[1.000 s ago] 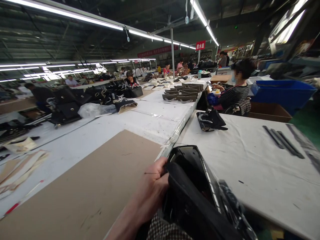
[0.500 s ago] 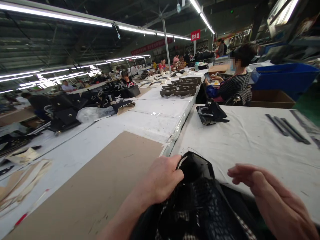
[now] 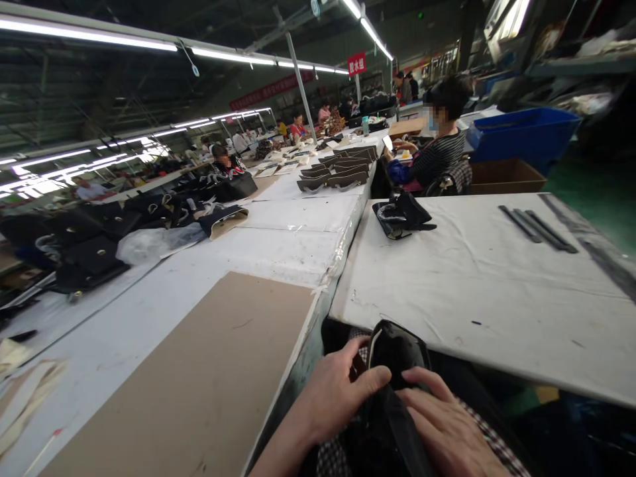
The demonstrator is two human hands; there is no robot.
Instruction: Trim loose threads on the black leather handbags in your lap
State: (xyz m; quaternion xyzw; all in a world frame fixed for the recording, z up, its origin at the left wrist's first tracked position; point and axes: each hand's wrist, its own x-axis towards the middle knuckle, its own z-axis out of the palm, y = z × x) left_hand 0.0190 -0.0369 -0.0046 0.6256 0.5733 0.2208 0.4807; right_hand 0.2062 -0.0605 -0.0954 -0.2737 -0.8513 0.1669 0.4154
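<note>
A black leather bag piece (image 3: 397, 351) lies in my lap, below the near edge of the white-covered table (image 3: 477, 291). My left hand (image 3: 332, 397) grips its left side, thumb stretched over the top. From the right, my right hand (image 3: 447, 430) presses flat on the black piece, fingers touching the left thumb. Checked fabric (image 3: 501, 450) shows under my hands.
A brown cardboard sheet (image 3: 199, 377) covers the near left table. Another black bag piece (image 3: 400, 218) and black strips (image 3: 534, 225) lie on the right table. A seated person in a striped top (image 3: 434, 159) works beyond, beside a blue bin (image 3: 527, 136). Black bags (image 3: 99, 242) are piled at the left.
The black piece has dropped from table height into my lap. My right hand, raised and empty half a second ago, now rests on it. The view has tilted and shifted left.
</note>
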